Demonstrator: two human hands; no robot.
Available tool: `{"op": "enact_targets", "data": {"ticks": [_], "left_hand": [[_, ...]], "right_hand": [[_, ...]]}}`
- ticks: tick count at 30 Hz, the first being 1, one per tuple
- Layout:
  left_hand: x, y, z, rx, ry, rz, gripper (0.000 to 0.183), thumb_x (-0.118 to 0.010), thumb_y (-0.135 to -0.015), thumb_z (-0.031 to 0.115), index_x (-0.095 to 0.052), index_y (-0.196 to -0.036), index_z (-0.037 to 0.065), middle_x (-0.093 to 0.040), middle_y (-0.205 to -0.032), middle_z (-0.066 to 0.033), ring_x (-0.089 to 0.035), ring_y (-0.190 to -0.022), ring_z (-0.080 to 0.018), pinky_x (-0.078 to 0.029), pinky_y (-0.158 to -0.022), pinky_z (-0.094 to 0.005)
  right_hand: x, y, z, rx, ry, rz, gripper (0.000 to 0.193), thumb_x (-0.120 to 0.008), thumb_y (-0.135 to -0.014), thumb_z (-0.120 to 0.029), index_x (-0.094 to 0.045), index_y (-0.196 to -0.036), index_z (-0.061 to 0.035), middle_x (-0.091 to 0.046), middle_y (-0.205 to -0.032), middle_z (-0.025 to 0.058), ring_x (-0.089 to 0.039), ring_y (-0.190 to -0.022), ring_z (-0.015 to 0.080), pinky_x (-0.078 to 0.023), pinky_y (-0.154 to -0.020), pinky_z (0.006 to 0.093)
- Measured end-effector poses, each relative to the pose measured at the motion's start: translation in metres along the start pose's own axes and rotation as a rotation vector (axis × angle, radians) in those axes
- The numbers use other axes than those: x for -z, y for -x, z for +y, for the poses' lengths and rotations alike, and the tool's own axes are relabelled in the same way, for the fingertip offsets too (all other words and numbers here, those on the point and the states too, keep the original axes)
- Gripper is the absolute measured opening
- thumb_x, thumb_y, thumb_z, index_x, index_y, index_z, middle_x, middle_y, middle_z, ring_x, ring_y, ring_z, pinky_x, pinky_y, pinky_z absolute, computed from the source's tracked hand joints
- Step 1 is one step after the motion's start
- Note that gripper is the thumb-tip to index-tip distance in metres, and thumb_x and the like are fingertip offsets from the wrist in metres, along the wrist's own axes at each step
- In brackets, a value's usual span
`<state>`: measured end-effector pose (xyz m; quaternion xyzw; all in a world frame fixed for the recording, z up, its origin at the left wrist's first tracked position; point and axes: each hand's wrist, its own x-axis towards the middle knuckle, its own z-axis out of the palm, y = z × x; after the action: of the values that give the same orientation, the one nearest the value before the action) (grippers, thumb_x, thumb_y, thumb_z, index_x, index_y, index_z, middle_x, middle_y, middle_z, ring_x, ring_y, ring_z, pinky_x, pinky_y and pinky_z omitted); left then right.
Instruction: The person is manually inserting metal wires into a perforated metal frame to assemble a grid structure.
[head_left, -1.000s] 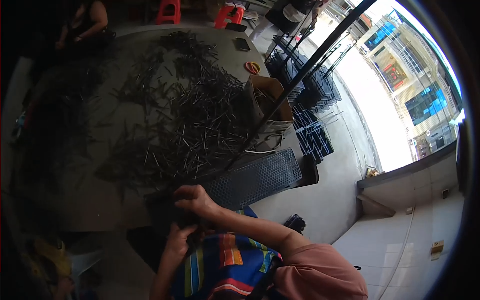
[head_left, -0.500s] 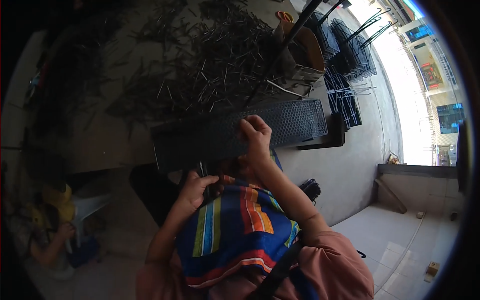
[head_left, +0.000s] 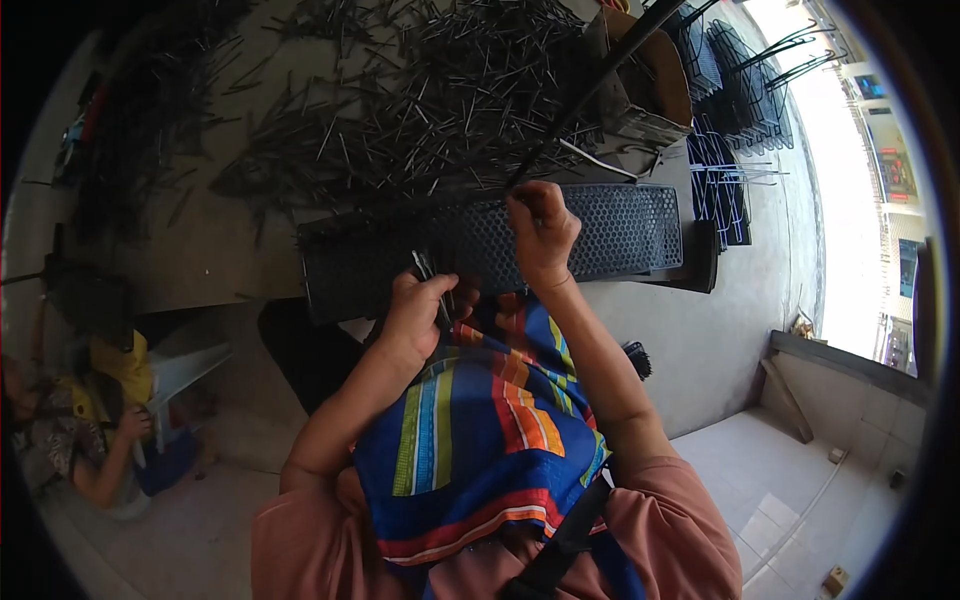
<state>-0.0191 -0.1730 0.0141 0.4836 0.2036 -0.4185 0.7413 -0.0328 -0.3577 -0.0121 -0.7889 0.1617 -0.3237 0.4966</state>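
Note:
A long black panel of honeycomb-pattern mesh [head_left: 640, 225] lies crosswise in front of me along the near edge of the table. My left hand [head_left: 415, 310] is closed around a slim, two-pronged metal tool like pliers [head_left: 424, 264]; its shiny tips point up over the panel's near side. At the panel's middle, my right hand [head_left: 545, 230] is closed, thumb and fingers pinched near the far edge. Whatever sits in that pinch is too dark and small to make out. A striped, colourful apron [head_left: 480, 430] covers my lap below both hands.
Many short, thin dark strips [head_left: 450, 110] are heaped on the table [head_left: 230, 255] beyond the panel. A cardboard box [head_left: 650, 125] stands far right, with a dark rod [head_left: 600, 85] slanting past it. Black wire racks [head_left: 750, 90] stand on the right-hand floor. Another person [head_left: 110, 450] sits lower left.
My left hand has risen with the metal tool, whose tips now show over the panel. The right hand has moved toward the panel's far edge, still pinched. The whole view has shifted slightly.

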Motion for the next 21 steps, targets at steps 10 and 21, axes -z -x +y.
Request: {"op": "enact_targets", "data": {"ticks": [10,21], "left_hand": [[-0.011,-0.022,-0.004,0.07,0.05,0.0,0.007,-0.06,-0.085,0.005,-0.063,-0.09,0.001,-0.068,-0.08,-0.0124,-0.067,-0.066,-0.0213,-0.053,-0.055,-0.0321],[-0.015,-0.033,-0.006,0.129,0.07,-0.045,0.014,-0.061,-0.086,0.007,-0.064,-0.098,0.001,-0.068,-0.084,-0.0113,-0.066,-0.07,-0.0208,-0.053,-0.057,-0.0338]], "right_hand": [[0.0,-0.031,-0.011,0.273,0.208,-0.16,0.016,-0.069,-0.075,0.005,-0.064,-0.088,-0.0024,-0.065,-0.074,0.0077,-0.062,-0.061,0.0129,-0.048,-0.056,0.0237],[-0.004,-0.032,-0.003,0.37,0.289,-0.272,0.017,-0.07,-0.074,0.002,-0.067,-0.089,-0.0032,-0.067,-0.084,0.011,-0.067,-0.068,0.023,-0.051,-0.059,0.0271]]}}
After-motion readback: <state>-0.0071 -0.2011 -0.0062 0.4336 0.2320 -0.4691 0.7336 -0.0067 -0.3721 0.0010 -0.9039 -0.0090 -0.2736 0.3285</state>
